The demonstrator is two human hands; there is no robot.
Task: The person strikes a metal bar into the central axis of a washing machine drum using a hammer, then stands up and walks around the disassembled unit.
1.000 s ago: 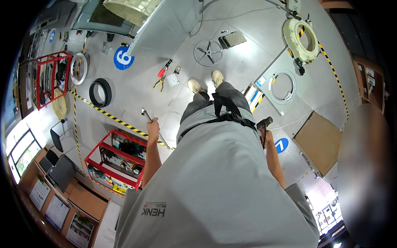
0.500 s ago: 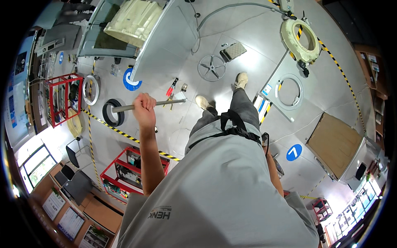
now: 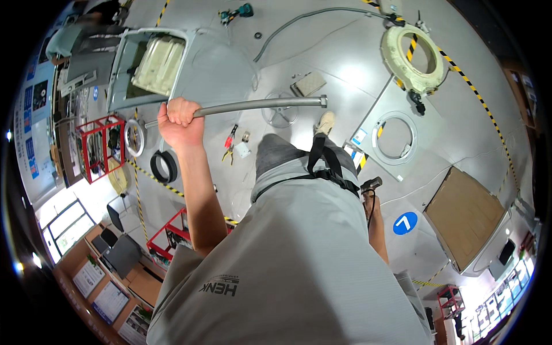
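My left hand (image 3: 181, 119) is closed round a long grey metal bar (image 3: 259, 105) near its left end. The bar points right across the view, with a wider, nut-like head at its far end. Low at my right side, my right hand (image 3: 369, 201) grips what looks like a hammer (image 3: 372, 184), its dark head showing above the fingers; much of the handle is hidden. Ahead of the left hand lies a grey washing machine cabinet (image 3: 213, 69) with a cream tub (image 3: 160, 66) inside. Beneath the bar, a spoked pulley wheel (image 3: 280, 117) rests on the floor.
Red-handled pliers (image 3: 231, 137) lie near a black rubber ring (image 3: 164, 167). Right of my feet are a panel with a round opening (image 3: 375, 158) and a cream ring (image 3: 391, 43). A power drill (image 3: 237, 12) and a grey hose (image 3: 299, 18) lie farther off. A red cart (image 3: 100, 149) stands left.
My left hand has moved up and left with the bar, now closer to the cabinet. My right hand and the hammer have come into sight. I have moved forward.
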